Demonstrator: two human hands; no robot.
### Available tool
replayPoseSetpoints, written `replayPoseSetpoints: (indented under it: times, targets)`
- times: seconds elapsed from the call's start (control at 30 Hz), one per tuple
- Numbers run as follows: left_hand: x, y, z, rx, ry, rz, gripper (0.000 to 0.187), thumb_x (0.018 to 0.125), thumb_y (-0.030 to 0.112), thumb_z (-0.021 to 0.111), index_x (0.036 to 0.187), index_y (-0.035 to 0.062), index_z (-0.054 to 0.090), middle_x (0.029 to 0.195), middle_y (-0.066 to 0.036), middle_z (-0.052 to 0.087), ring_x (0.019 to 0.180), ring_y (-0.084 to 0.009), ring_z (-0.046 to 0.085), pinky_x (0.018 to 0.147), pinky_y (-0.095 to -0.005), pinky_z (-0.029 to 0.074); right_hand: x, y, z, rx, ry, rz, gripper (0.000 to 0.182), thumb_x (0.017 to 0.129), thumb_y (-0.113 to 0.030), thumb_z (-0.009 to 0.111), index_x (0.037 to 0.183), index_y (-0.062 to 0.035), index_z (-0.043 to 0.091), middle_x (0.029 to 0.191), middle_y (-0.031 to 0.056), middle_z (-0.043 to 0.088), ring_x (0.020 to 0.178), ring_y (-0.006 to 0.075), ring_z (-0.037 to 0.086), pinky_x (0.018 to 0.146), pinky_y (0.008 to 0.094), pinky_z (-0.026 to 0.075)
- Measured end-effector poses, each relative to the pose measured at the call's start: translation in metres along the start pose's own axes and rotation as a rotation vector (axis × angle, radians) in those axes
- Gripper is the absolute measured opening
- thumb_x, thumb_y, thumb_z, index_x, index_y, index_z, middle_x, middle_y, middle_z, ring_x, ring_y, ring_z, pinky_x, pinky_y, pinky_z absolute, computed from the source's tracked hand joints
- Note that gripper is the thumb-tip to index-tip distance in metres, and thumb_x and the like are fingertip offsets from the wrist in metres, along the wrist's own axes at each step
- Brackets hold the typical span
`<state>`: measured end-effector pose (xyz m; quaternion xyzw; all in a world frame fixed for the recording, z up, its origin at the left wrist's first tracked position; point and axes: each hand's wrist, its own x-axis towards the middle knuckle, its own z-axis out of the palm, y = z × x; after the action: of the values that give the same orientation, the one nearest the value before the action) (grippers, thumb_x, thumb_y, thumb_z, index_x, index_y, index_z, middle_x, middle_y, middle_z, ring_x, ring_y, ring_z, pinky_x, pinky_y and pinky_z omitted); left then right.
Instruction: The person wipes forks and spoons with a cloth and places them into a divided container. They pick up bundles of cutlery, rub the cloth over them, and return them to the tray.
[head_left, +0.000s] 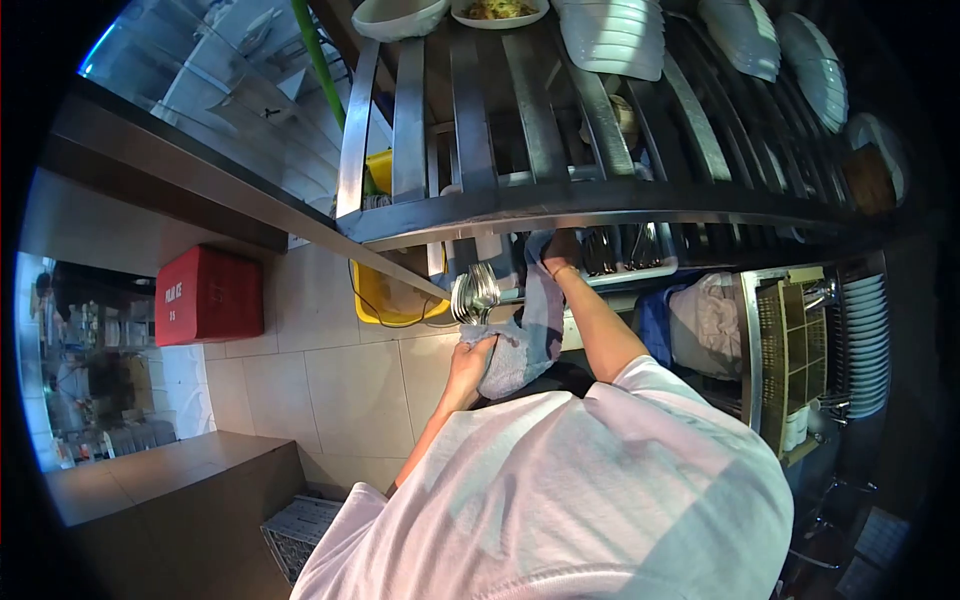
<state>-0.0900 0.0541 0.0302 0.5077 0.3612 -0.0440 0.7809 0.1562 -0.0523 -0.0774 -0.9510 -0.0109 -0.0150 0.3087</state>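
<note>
My left hand (470, 368) is closed around a grey-blue cloth (508, 360) wrapped about the handles of a bunch of metal spoons (476, 292). Their heads stick out of the cloth, away from me. The cloth stretches across to my right hand (563, 250), which reaches under the front bar of a slatted metal shelf. Its fingers are mostly hidden there, and the cloth's far end lies against it. Beside that hand, a white tray (655, 272) holds dark-looking cutlery (640, 245) in compartments.
On the slatted shelf (600, 208) above stand stacked white dishes (612, 40) and a plate of food (500, 12). A yellow bin (400, 295) sits below, left of the spoons. Farther left is a red box (207, 295). A plate rack (862, 345) stands at right.
</note>
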Motion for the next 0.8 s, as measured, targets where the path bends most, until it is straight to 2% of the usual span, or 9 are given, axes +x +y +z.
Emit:
replayPoseSetpoints:
  times: [0.03, 0.17, 0.27, 0.4, 0.53, 0.63, 0.7, 0.73, 0.8]
  targets:
    - [0.000, -0.001, 0.001, 0.003, -0.005, 0.000, 0.022, 0.084, 0.011, 0.052, 0.100, -0.0036, 0.056, 0.091, -0.011, 0.061, 0.079, -0.0185, 0.060, 0.069, -0.0306, 0.048, 0.001, 0.003, -0.006, 0.000, 0.005, 0.003, 0.025, 0.080, -0.015, 0.048, 0.102, -0.0059, 0.056, 0.106, 0.0213, 0.055, 0.100, 0.0334, 0.054, 0.083, 0.0399, 0.045]
    - [-0.001, -0.005, 0.007, 0.050, -0.003, 0.030, 0.022, 0.083, 0.016, 0.054, 0.094, -0.0029, 0.059, 0.087, -0.008, 0.061, 0.076, -0.0145, 0.057, 0.066, -0.0279, 0.045, 0.014, 0.045, -0.044, 0.210, -0.335, -0.274, 0.024, 0.080, -0.015, 0.051, 0.102, -0.0071, 0.056, 0.105, 0.0215, 0.055, 0.096, 0.0329, 0.055, 0.082, 0.0384, 0.045]
    - [-0.008, -0.005, 0.009, 0.027, 0.004, -0.007, 0.021, 0.083, 0.016, 0.052, 0.092, -0.0021, 0.060, 0.085, -0.007, 0.061, 0.075, -0.0139, 0.056, 0.066, -0.0273, 0.044, -0.005, 0.047, -0.123, 0.262, -0.512, -0.369, 0.021, 0.077, -0.015, 0.053, 0.096, -0.0067, 0.056, 0.098, 0.0195, 0.055, 0.091, 0.0315, 0.055, 0.078, 0.0372, 0.045]
    - [-0.010, -0.006, 0.012, -0.034, -0.066, 0.058, 0.018, 0.082, 0.012, 0.051, 0.090, -0.0007, 0.061, 0.083, -0.005, 0.062, 0.075, -0.0136, 0.057, 0.066, -0.0272, 0.045, -0.040, 0.037, -0.199, 0.214, -0.479, -0.445, 0.018, 0.072, -0.014, 0.056, 0.089, -0.0062, 0.056, 0.090, 0.0169, 0.055, 0.083, 0.0296, 0.055, 0.072, 0.0357, 0.044]
    - [-0.003, 0.003, 0.021, 0.013, -0.198, 0.071, 0.019, 0.079, 0.008, 0.051, 0.096, 0.0018, 0.059, 0.086, -0.005, 0.062, 0.076, -0.0141, 0.058, 0.068, -0.0271, 0.046, -0.073, 0.011, -0.195, 0.105, -0.345, -0.606, 0.015, 0.068, -0.013, 0.060, 0.082, -0.0057, 0.056, 0.081, 0.0143, 0.055, 0.076, 0.0278, 0.054, 0.066, 0.0341, 0.043]
    - [-0.001, 0.004, 0.025, -0.010, -0.387, 0.073, 0.022, 0.078, 0.004, 0.048, 0.098, 0.0026, 0.057, 0.090, -0.003, 0.061, 0.082, -0.0136, 0.058, 0.075, -0.0279, 0.045, -0.096, -0.020, -0.179, 0.013, -0.275, -0.765, 0.014, 0.065, -0.012, 0.062, 0.076, -0.0054, 0.056, 0.074, 0.0123, 0.055, 0.071, 0.0264, 0.054, 0.062, 0.0329, 0.043]
    - [0.004, -0.005, 0.031, 0.056, -0.372, 0.121, 0.020, 0.079, 0.004, 0.048, 0.096, 0.0011, 0.058, 0.088, -0.003, 0.061, 0.079, -0.0136, 0.057, 0.073, -0.0276, 0.045, -0.106, -0.033, -0.164, -0.079, -0.313, -0.885, 0.014, 0.063, -0.011, 0.064, 0.072, -0.0051, 0.056, 0.070, 0.0110, 0.055, 0.067, 0.0254, 0.054, 0.059, 0.0321, 0.043]
    - [0.004, -0.008, 0.032, 0.116, -0.352, 0.167, 0.019, 0.079, 0.005, 0.048, 0.093, -0.0003, 0.059, 0.086, -0.003, 0.061, 0.077, -0.0136, 0.057, 0.071, -0.0273, 0.045, -0.103, -0.029, -0.148, -0.165, -0.436, -0.980, 0.011, 0.067, -0.009, 0.061, 0.076, -0.0056, 0.057, 0.076, 0.0110, 0.057, 0.075, 0.0227, 0.055, 0.063, 0.0308, 0.043]
    - [-0.001, -0.007, 0.034, 0.119, -0.344, 0.159, 0.018, 0.079, 0.005, 0.047, 0.092, -0.0004, 0.058, 0.085, -0.003, 0.061, 0.077, -0.0131, 0.056, 0.071, -0.0271, 0.044, -0.097, 0.005, -0.101, -0.133, -0.468, -0.973, 0.007, 0.070, -0.009, 0.058, 0.077, -0.0060, 0.056, 0.078, 0.0093, 0.057, 0.078, 0.0208, 0.055, 0.065, 0.0308, 0.043]
